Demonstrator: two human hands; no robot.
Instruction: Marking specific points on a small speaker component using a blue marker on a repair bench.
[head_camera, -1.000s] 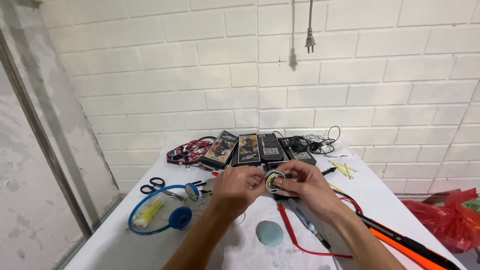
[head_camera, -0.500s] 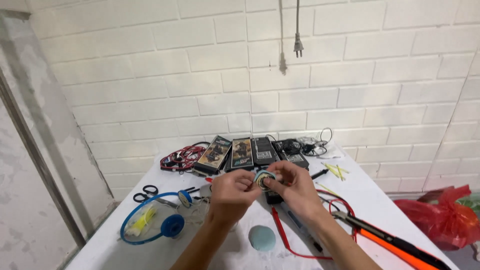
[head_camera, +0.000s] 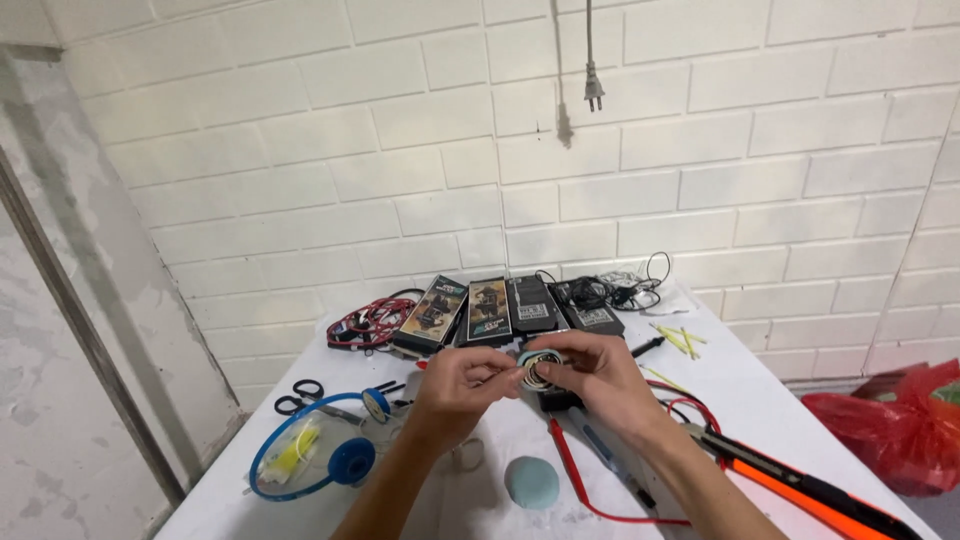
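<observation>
1. Since a second ago the two hands have barely shifted: the left hand (head_camera: 462, 385) and the right hand (head_camera: 598, 375) are still raised together above the bench (head_camera: 760, 385), fingertips meeting in the middle. What looks like movement across the pictures is mostly the head camera tilting, since the bench things slide in the frame together.

2. The small coil of white cable (head_camera: 540, 368), wound on a pale blue round piece, has stayed pinched between both hands throughout. From this I judge the handling of the coil to be mid-way, neither set down nor let go.

3. Left hand: fingers curled narrow, thumb and forefinger closed on the coil's left edge. Right hand: fingers bent around the coil's right side and back, closed on it as well.

4. The coil sits directly between the fingertips of both hands, clear of the bench surface.

5. Just below the hands, towards the person, lies a pale blue round cap (head_camera: 531, 481) on the bench, with a red lead (head_camera: 565, 465) running beside it under the right forearm.

6. Beyond the hands stands a row of flat dark boxes (head_camera: 487, 310), with a bundle of red and black wires (head_camera: 368, 322) further out on the left-hand side.

7. Left of the left forearm lie blue headphones (head_camera: 310, 460) and black-handled scissors (head_camera: 300, 395); right of the right forearm lies an orange and black tool (head_camera: 800, 488).
</observation>
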